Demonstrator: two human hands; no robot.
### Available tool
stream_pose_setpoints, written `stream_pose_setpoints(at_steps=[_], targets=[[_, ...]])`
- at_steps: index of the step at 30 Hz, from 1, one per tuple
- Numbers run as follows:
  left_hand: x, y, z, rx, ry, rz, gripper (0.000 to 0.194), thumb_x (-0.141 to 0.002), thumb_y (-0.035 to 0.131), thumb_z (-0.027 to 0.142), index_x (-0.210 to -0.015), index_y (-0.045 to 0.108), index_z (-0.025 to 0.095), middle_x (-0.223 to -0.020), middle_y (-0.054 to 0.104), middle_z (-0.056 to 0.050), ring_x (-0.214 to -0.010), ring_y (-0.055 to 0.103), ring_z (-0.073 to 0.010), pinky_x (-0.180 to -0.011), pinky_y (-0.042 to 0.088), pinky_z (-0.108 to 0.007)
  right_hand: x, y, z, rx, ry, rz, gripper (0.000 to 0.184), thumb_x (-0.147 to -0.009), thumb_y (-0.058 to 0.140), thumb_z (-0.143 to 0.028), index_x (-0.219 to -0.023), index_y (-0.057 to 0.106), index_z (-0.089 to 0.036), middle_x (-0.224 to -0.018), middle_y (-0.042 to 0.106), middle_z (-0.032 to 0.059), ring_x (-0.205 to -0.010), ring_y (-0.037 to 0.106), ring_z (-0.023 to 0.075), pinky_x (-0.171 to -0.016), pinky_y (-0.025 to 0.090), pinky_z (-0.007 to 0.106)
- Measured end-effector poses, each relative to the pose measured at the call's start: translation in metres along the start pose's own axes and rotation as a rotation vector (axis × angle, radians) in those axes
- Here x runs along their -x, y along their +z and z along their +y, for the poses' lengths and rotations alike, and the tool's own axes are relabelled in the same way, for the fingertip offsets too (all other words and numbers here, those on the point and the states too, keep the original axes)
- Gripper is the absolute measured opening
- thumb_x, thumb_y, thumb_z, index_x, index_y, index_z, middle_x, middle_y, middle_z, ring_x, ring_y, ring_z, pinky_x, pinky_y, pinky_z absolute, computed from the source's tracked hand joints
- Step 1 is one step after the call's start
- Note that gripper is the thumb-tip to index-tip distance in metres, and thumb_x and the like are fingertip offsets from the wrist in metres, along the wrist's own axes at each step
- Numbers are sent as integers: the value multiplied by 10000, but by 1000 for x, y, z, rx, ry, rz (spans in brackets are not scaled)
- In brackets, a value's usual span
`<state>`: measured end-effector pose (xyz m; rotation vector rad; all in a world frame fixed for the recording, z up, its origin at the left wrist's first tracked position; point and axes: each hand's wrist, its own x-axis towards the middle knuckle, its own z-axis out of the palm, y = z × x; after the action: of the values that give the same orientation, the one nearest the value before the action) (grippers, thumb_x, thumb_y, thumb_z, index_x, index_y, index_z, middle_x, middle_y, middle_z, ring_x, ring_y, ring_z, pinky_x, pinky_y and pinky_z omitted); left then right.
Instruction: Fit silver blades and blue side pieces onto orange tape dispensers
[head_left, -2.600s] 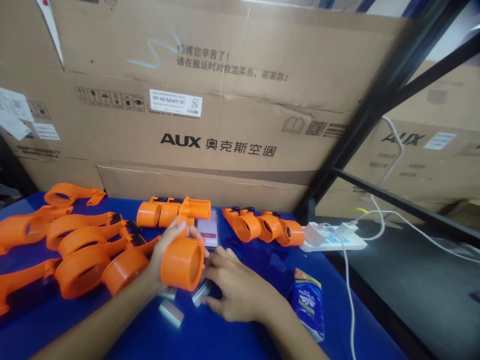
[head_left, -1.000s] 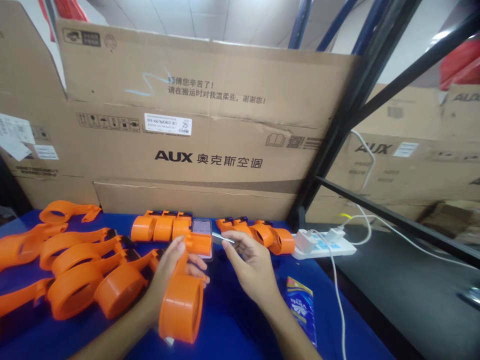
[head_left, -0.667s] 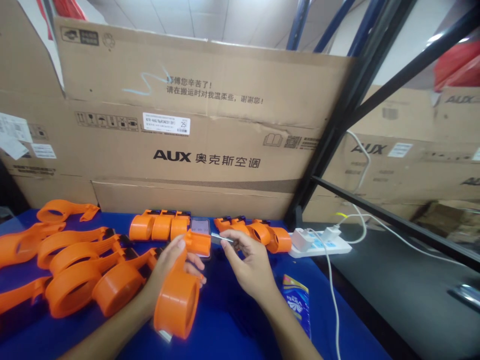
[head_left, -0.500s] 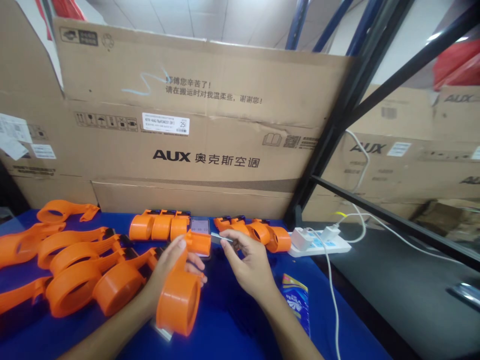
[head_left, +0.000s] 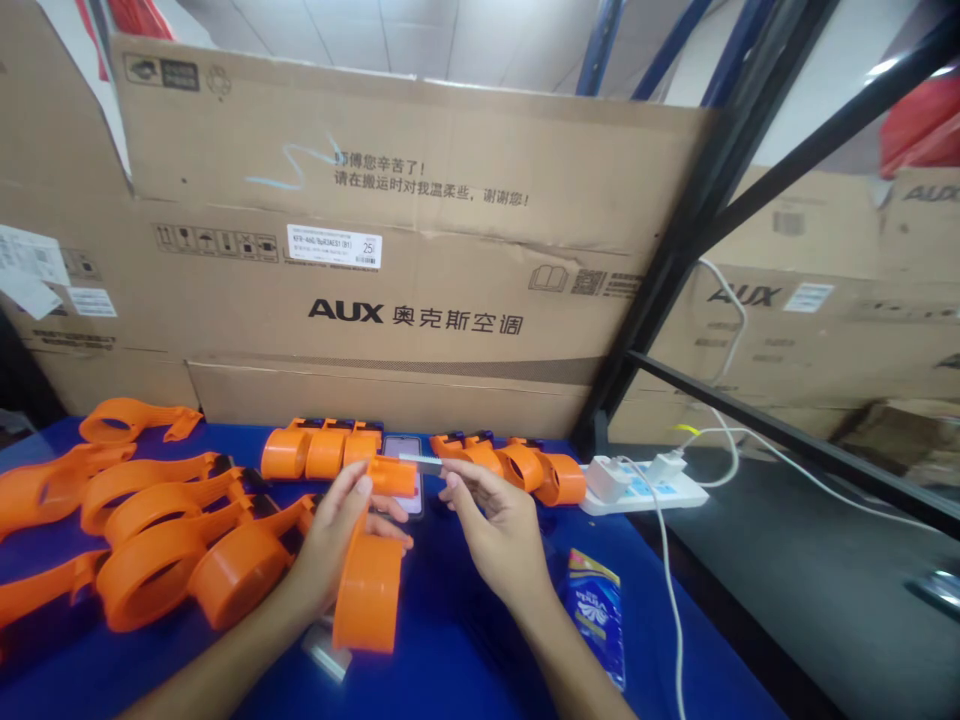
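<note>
My left hand point(head_left: 336, 540) is wrapped round an orange plastic tape dispenser point(head_left: 369, 590), its round drum pointing at me and its head end point(head_left: 391, 477) up. My right hand point(head_left: 491, 525) pinches a thin serrated metal blade point(head_left: 420, 460) at fingertip height, its free end touching the dispenser's head. Under the dispenser lies a small metal piece point(head_left: 326, 655) on the blue table point(head_left: 450, 660). A phone point(head_left: 405, 475) lies flat just behind my hands.
Several orange dispensers point(head_left: 150, 540) are piled at the left, three point(head_left: 319, 450) stand in a row at the back, more point(head_left: 525, 465) sit to the right. A blue packet point(head_left: 598, 615), a white power strip point(head_left: 645, 485) with cables and a large cardboard box point(head_left: 375, 250) are nearby.
My right hand left the metal pieces on the table and rose with a blade to the dispenser's head. My left hand tilted the dispenser upright; the blade has slid slightly left.
</note>
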<state>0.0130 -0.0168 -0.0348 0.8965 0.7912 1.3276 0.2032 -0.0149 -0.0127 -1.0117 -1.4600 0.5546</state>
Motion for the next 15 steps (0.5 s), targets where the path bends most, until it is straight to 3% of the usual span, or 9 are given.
stream_pose_setpoints(at_steps=[3, 7, 11, 15], targets=[[1, -1, 1, -1, -8, 19, 758, -849, 748, 589, -1424, 414, 224, -853, 769, -56, -693, 776, -278, -577, 594, -333, 0, -3, -2, -18, -8, -60, 288, -963, 650, -385, -1159, 786, -224, -928, 803, 71, -894, 766, 254, -864, 630, 432], [3, -1, -2, 0, -61, -3, 727, -854, 750, 575, -1415, 482, 197, -902, 785, -99, -711, 783, -283, -603, 604, -344, -1, -5, -10, 47, -101, -151, 229, -961, 662, -346, -1107, 820, -266, -1194, 764, 85, -1108, 715, 265, -1006, 566, 454], [1, 0, -6, -26, -65, -69, 681, -867, 747, 547, -1401, 499, 205, -830, 779, -68, -709, 787, -266, -653, 610, -340, -5, -10, -12, 87, -142, -309, 236, -996, 611, -316, -1092, 822, -267, -1195, 744, 80, -1103, 698, 243, -994, 553, 419], [0, 3, -1, -53, -46, -6, 653, -879, 721, 566, -1365, 479, 204, -764, 763, -49, -633, 764, -246, -581, 582, -308, -10, -17, 0, 347, -208, -226, 259, -992, 573, -232, -1151, 778, -225, -1175, 734, 104, -1124, 654, 268, -1022, 510, 456]])
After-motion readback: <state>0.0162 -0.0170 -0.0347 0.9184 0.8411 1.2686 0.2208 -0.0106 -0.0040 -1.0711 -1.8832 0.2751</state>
